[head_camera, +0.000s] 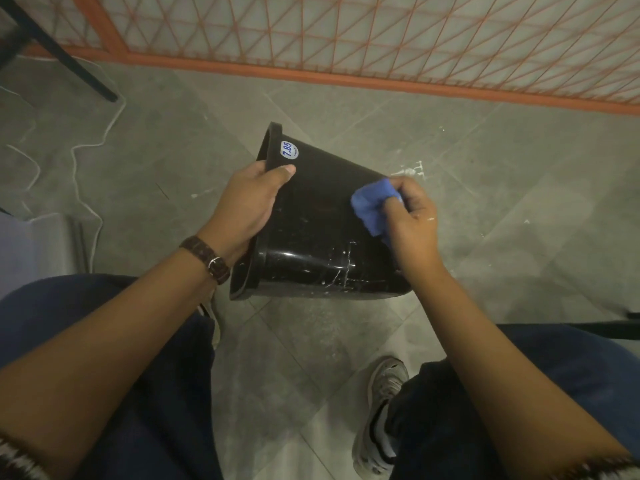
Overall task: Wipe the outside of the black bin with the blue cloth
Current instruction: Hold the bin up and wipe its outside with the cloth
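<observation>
A black plastic bin [311, 237] is held on its side above the floor, its open mouth to the left and its base to the right. A white price sticker sits near its rim, and white streaks mark its lower wall. My left hand [249, 202] grips the bin's rim, thumb on the outside wall. My right hand [412, 220] holds a bunched blue cloth [372, 206] and presses it against the bin's side close to the base.
Grey tiled floor [502, 188] with white paint spots lies below. An orange lattice fence [381, 39] runs along the far side. A white cable [86, 157] trails at left beside a black furniture leg [69, 60]. My knees and a shoe [381, 410] are below.
</observation>
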The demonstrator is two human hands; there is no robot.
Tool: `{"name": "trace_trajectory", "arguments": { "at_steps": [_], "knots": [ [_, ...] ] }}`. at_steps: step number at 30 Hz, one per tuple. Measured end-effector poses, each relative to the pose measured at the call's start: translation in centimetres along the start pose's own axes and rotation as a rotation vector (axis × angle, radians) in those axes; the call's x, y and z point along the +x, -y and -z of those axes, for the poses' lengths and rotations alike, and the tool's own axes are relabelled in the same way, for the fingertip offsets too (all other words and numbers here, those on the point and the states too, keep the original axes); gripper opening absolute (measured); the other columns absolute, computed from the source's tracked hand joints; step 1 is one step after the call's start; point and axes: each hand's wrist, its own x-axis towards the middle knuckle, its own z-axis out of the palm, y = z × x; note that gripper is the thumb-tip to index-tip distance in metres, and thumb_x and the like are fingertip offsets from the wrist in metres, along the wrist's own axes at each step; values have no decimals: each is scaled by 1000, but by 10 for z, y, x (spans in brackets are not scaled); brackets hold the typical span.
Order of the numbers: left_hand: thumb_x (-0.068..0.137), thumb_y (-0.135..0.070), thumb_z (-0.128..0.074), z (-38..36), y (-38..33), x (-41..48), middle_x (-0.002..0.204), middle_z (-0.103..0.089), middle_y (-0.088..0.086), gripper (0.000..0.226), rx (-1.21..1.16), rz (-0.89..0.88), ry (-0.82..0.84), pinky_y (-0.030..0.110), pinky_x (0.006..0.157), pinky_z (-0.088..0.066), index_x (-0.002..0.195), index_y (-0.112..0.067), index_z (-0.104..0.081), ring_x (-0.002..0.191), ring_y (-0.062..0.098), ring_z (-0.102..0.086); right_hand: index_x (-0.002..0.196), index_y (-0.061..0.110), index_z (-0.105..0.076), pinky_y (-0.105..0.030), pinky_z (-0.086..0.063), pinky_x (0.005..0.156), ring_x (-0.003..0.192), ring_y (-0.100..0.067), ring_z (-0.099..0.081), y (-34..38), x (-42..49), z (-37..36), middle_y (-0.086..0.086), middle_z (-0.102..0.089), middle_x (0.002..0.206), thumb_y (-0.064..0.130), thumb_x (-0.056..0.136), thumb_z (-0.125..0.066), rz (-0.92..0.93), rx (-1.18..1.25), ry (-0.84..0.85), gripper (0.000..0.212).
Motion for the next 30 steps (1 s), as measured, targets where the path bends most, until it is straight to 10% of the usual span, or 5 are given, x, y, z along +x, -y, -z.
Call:
{"name": "trace_trajectory", "arguments": {
  "at_steps": [8, 17, 24, 30],
  "knots": [
    [93, -10, -53, -8, 6, 5, 73, -73, -2, 15, -47, -39, -43, 21, 67, -54, 87, -12, -67, 65, 8, -68, 96, 6, -67, -31, -39, 97, 107, -19, -54, 27, -24, -29, -3, -63, 104, -4, 82, -53, 397, -112, 281, 22],
    [93, -19, -52, -6, 4, 1, 94, -71, 5, 14, 62, -12, -59, 34, 81, -57, 98, -17, -66, 86, 19, -69, 80, 34, -61, -35, -46, 66, 73, -19, -57, 1, -5, -10, -3, -61, 82, 18, 77, -44, -75, 68, -98, 23],
    [92, -18, -52, -13, 6, 10, 94, -67, 17, 17, 13, -15, -171, 35, 81, -53, 83, -15, -66, 86, 26, -64, 94, 1, -64, -44, -45, 95, 103, -27, -59, 27, -23, -41, -11, -64, 103, 0, 83, -49, 316, 35, 267, 19],
    [93, -23, -52, -5, 2, 10, 94, -72, 8, 18, 20, 29, -124, 36, 82, -57, 88, -16, -68, 85, 21, -70, 68, 12, -69, -32, -50, 77, 83, -26, -64, 9, -11, -13, -3, -69, 78, -6, 65, -40, 25, 284, 152, 34]
  ]
}}
